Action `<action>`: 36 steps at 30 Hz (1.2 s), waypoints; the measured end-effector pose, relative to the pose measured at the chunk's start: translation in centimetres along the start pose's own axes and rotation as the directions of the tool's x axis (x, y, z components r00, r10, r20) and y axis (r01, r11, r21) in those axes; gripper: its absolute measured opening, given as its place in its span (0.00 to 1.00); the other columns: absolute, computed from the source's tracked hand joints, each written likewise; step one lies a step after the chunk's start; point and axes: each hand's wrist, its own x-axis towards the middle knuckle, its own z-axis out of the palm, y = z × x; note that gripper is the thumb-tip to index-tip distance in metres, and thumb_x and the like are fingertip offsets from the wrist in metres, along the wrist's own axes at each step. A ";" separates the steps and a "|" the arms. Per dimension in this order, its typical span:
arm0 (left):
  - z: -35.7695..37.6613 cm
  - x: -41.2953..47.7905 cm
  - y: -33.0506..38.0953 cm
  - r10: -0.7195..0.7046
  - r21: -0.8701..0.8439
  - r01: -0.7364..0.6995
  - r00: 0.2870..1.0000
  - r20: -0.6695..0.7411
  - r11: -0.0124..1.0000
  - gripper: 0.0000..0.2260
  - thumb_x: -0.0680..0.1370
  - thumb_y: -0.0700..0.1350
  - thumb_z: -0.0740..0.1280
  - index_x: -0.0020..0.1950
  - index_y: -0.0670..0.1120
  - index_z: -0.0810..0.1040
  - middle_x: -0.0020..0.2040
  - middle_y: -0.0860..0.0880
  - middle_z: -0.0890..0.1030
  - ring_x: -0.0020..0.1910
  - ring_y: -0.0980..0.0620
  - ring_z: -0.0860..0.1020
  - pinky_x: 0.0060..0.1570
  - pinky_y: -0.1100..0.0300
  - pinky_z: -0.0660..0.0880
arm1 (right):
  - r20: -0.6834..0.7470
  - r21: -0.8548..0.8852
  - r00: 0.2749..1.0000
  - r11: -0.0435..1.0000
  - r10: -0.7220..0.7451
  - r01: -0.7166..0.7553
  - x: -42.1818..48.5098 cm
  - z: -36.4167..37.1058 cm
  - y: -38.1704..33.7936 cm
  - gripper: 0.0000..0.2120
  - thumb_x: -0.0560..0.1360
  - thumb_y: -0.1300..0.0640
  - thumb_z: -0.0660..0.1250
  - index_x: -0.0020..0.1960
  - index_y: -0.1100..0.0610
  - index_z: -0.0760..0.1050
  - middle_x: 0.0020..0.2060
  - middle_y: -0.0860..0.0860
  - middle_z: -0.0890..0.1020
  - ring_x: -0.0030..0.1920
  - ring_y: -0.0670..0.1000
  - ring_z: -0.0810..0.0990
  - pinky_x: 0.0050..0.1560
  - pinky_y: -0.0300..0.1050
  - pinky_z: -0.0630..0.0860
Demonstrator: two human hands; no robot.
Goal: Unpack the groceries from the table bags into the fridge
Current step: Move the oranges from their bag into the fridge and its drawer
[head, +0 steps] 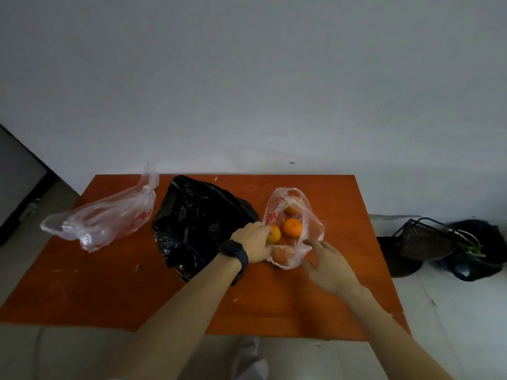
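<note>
From my seat, the oranges sit in the clear bag (293, 229) at the right of the orange bench (109, 283). One orange (274, 234) lies at the bag's near-left edge, a second orange (292, 227) just beside it in the middle, a third (292, 209) further back, and a fourth (281, 256) under the film at the near end.

My left grip (253, 242) is curled round the near-left orange, fingers closed on it as far as I can see. My right grip (326, 263) is spread, empty, with fingertips touching the bag's near-right fold.

My worry is that the thin film snags on the fruit as I lift; the whole bag could drag along and spill the loose oranges, which would roll across the bench. Pinning the fold with the right grip should guard against that.

The black bag (200, 223) lies just left of my wrist, the crumpled clear bag (109, 218) further left. No fridge is clearly in sight.
</note>
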 end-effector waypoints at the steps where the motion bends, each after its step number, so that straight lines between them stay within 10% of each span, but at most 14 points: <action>1: 0.0 1.5 -0.6 0.006 0.015 -0.006 1.000 0.019 1.000 0.18 0.80 0.48 0.61 0.70 0.48 0.71 0.66 0.44 0.73 0.56 0.42 0.76 0.50 0.48 0.78 | 0.011 -0.008 1.000 1.000 0.018 -0.018 1.5 0.2 0.0 0.25 0.80 0.47 0.62 0.76 0.49 0.64 0.72 0.53 0.71 0.69 0.57 0.73 0.66 0.54 0.74; 10: 1.4 14.2 -4.7 0.205 0.191 -0.240 0.961 0.186 0.952 0.20 0.79 0.45 0.65 0.71 0.48 0.70 0.67 0.46 0.73 0.65 0.43 0.70 0.57 0.49 0.72 | 0.125 -0.092 0.973 0.979 0.193 -0.183 13.1 2.6 -0.1 0.24 0.80 0.54 0.60 0.75 0.49 0.63 0.71 0.55 0.67 0.67 0.60 0.73 0.58 0.57 0.78; 20: 6.2 18.4 -7.4 0.331 0.382 -0.424 0.899 0.285 0.821 0.34 0.72 0.66 0.69 0.70 0.47 0.71 0.67 0.47 0.74 0.68 0.45 0.67 0.68 0.45 0.58 | 0.207 -0.124 0.915 0.937 0.346 -0.326 18.9 6.8 0.5 0.40 0.79 0.60 0.65 0.80 0.40 0.47 0.80 0.51 0.48 0.69 0.60 0.73 0.58 0.56 0.78; 27: 5.9 18.6 -7.8 0.379 0.320 -0.453 0.885 0.270 0.832 0.31 0.71 0.66 0.66 0.67 0.47 0.72 0.62 0.48 0.78 0.66 0.46 0.69 0.66 0.46 0.59 | 0.086 -0.131 0.940 0.939 0.331 -0.319 18.0 7.3 0.4 0.37 0.77 0.62 0.63 0.79 0.39 0.52 0.79 0.54 0.55 0.58 0.63 0.81 0.47 0.56 0.81; 36: -0.7 15.6 -3.7 0.573 0.350 -0.562 0.815 0.084 0.749 0.34 0.69 0.71 0.58 0.66 0.50 0.75 0.61 0.51 0.81 0.68 0.45 0.69 0.62 0.49 0.64 | -0.294 0.302 0.900 0.924 0.323 -0.234 6.0 0.7 -0.7 0.32 0.75 0.41 0.71 0.75 0.40 0.64 0.66 0.41 0.69 0.46 0.43 0.81 0.42 0.33 0.75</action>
